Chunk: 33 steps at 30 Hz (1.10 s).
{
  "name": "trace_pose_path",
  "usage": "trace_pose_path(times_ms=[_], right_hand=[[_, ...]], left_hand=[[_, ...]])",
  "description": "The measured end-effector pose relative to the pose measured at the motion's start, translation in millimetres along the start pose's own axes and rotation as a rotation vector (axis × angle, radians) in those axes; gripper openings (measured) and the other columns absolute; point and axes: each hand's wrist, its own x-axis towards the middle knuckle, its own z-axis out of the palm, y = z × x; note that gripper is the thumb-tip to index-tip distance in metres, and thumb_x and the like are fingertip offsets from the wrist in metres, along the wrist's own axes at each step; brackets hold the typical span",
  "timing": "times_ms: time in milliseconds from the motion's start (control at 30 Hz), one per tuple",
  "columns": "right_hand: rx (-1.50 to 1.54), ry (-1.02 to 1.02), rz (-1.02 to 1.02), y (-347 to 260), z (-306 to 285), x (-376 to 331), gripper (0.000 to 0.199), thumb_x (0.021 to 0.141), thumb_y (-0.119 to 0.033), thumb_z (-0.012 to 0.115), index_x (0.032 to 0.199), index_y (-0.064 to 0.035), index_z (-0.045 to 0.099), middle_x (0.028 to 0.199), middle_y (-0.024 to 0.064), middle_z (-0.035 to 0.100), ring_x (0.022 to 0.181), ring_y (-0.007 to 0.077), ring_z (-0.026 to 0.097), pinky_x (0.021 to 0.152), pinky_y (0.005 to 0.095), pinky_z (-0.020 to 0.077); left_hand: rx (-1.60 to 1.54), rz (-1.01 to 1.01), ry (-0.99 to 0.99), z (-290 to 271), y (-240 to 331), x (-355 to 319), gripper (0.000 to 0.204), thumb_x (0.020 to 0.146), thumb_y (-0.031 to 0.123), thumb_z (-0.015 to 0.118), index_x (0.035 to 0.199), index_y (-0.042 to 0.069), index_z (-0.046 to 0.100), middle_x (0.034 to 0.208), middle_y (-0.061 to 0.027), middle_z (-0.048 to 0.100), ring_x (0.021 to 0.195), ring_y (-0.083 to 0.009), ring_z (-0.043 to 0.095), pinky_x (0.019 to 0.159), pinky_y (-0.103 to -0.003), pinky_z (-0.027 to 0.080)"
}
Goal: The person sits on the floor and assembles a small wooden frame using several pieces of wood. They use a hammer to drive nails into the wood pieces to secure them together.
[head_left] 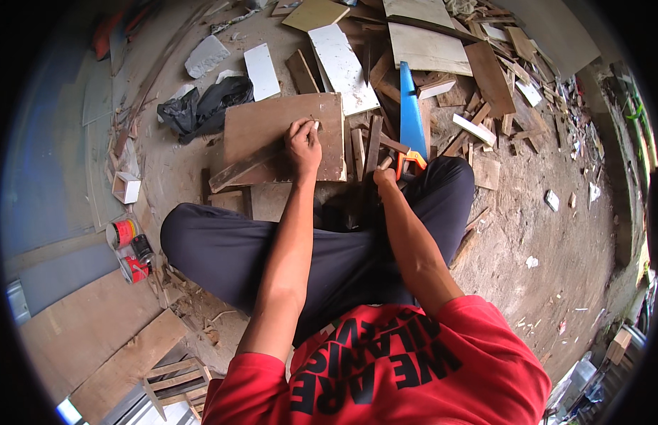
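Person is sitting on the dirt floor with a brown board laid in front of the knees. The left hand is pinched shut on a small light-coloured marker, maybe a pencil or chalk, hard to tell, with its tip on the board near the top right. A long wood strip lies slanted across the board's lower left, its upper end reaching in under that hand, so it looks like it's serving as a straightedge.

The right hand is down by the board's right corner, fingers curled around the end of a thin stick among the upright slats; I can't tell how firm that grip is. The saw, blue blade and orange handle, lies just beside it, untouched.

My take on doing the marking well: keep the strip pressed flat so it can't pivot, run the marker tight against its edge in one pass, and lean the tip slightly into the edge. Right now nothing but the left hand seems to pin the strip, which could let it slide.

The board itself is a flat, roughly rectangular ply or hardboard panel, reddish brown, dusty and scuffed, with a ragged right edge. It rests on other offcuts, so it may rock a bit.
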Motion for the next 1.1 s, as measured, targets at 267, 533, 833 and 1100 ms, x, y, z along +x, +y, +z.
trace_pose_path(times_ms=[267, 533, 833, 1100], right_hand=[[0.566, -0.126, 0.093, -36, -33, -56, 0.066, 0.089, -0.046, 0.068, 0.124, 0.0092, 0.057, 0.113, 0.0246, 0.066, 0.093, 0.0393, 0.068, 0.076, 0.0476, 0.0536], [0.768, -0.155, 0.146, -69, -60, -101, 0.07, 0.086, -0.033, 0.072, 0.133, 0.0137, 0.05, 0.13, 0.0244, 0.06, 0.114, 0.0347, 0.063, 0.098, 0.0425, 0.0479], [0.695, 0.398, -0.479, -77, -84, -87, 0.034, 0.101, -0.031, 0.06, 0.1, 0.0024, 0.053, 0.086, 0.0117, 0.061, 0.078, 0.0237, 0.056, 0.073, 0.0397, 0.0456], [0.747, 0.165, -0.886, -154, -147, -156, 0.025, 0.096, -0.023, 0.069, 0.092, -0.0015, 0.057, 0.068, 0.0014, 0.054, 0.06, 0.0128, 0.052, 0.056, 0.0295, 0.0426]], left_hand=[[0.061, -0.01, -0.001, -3, -12, -4, 0.011, 0.085, 0.006, 0.07, 0.094, 0.001, 0.073, 0.1, -0.0097, 0.067, 0.094, -0.0305, 0.063, 0.086, -0.039, 0.049], [0.019, 0.005, -0.005, -5, -3, -4, 0.012, 0.084, 0.006, 0.071, 0.094, 0.003, 0.074, 0.098, -0.0097, 0.067, 0.093, -0.0304, 0.063, 0.085, -0.039, 0.049], [0.056, 0.026, 0.007, -5, 3, -3, 0.011, 0.085, 0.011, 0.072, 0.094, 0.004, 0.075, 0.096, -0.0089, 0.067, 0.091, -0.0297, 0.064, 0.083, -0.039, 0.049], [0.041, 0.034, 0.022, -8, 3, -9, 0.011, 0.083, 0.006, 0.071, 0.093, 0.004, 0.074, 0.096, -0.0101, 0.066, 0.093, -0.0315, 0.063, 0.084, -0.041, 0.049]])
